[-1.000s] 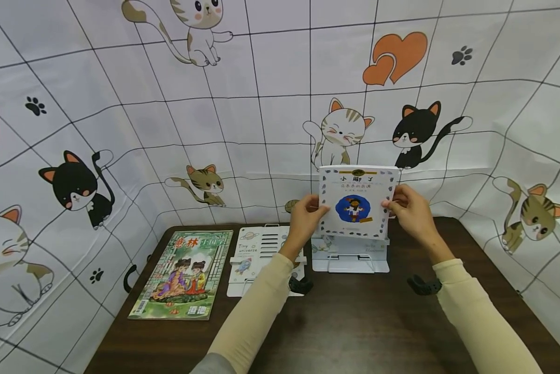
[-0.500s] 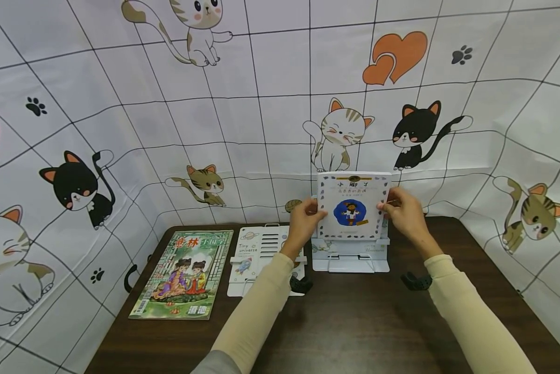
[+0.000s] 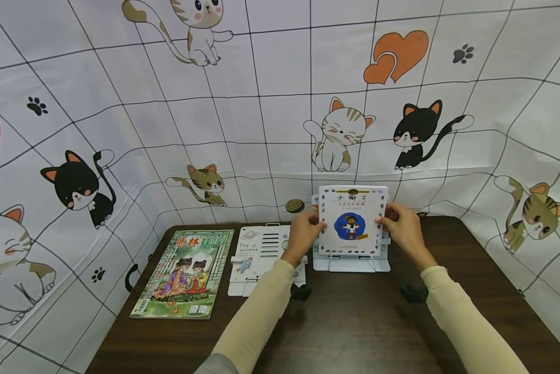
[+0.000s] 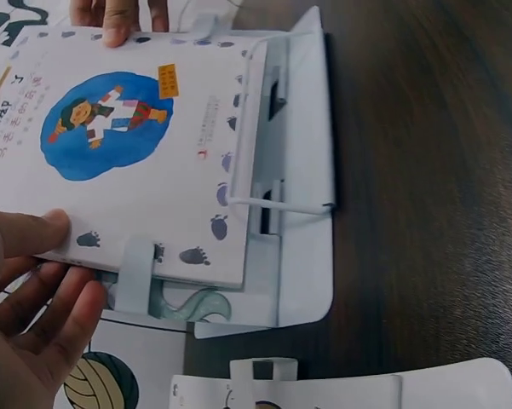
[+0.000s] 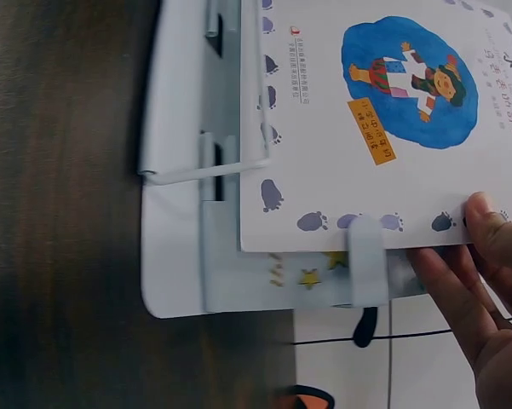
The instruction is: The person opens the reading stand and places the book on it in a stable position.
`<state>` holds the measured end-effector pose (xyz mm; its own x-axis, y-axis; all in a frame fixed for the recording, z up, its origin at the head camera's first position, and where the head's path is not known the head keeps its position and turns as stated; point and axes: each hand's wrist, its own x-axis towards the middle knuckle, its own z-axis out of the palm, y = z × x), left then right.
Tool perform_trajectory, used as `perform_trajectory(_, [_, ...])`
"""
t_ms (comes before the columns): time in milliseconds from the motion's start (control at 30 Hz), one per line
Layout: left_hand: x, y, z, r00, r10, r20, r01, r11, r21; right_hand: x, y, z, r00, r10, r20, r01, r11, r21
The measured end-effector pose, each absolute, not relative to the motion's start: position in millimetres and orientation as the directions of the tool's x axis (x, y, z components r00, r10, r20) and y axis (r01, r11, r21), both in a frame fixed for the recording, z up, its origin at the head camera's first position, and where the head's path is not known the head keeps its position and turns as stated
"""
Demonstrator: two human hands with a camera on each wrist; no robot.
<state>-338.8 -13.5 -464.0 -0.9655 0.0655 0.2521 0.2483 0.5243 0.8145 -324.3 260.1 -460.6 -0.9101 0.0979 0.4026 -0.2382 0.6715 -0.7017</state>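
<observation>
A thin white picture book (image 3: 351, 223), its cover showing a blue oval with a child figure, leans upright on a pale metal book stand (image 3: 350, 266). My left hand (image 3: 303, 231) grips its left edge, thumb on the cover and fingers behind, as the left wrist view shows. At the right edge, my right hand (image 3: 405, 231) pinches the book the same way. A side tab (image 4: 136, 277) of the stand overlaps the cover's border in the left wrist view, and another tab (image 5: 366, 256) does so in the right wrist view. Wire arms (image 5: 209, 173) reach in front of the book's lower part.
Left of the stand lies a second white book stand (image 3: 249, 249), folded flat and marked "Tiny universe", partly hidden by the left arm. Farther left is a green magazine (image 3: 181, 280). A cat-print cloth (image 3: 280, 119) hangs behind the dark wooden table (image 3: 354, 327).
Both hands have lowered the book from above the stand down onto it, behind the wire arms. The right hand has also shifted slightly left. The magazine and second stand have stayed put.
</observation>
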Motion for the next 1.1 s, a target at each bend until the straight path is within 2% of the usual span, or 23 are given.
perform_trajectory(367, [-332.3, -8.5, -472.5, -0.953, 0.028, 0.301, 0.26, 0.58, 0.772, -321.2, 257.5, -477.3, -0.917, 0.136, 0.375, -0.204, 0.648, -0.734])
perform_trajectory(633, [-328.8, -3.7, -475.4, -0.926, -0.016, 0.378, 0.294, 0.597, 0.746, -318.7, 256.8, -481.3, -0.896, 0.156, 0.415, -0.204, 0.686, -0.698])
perform_trajectory(1100, [-331.9, -9.6, -478.8, -0.929, -0.004, 0.369, 0.298, 0.581, 0.758, -312.9, 254.6, -478.3, -0.896, 0.158, 0.414, -0.205, 0.681, -0.703])
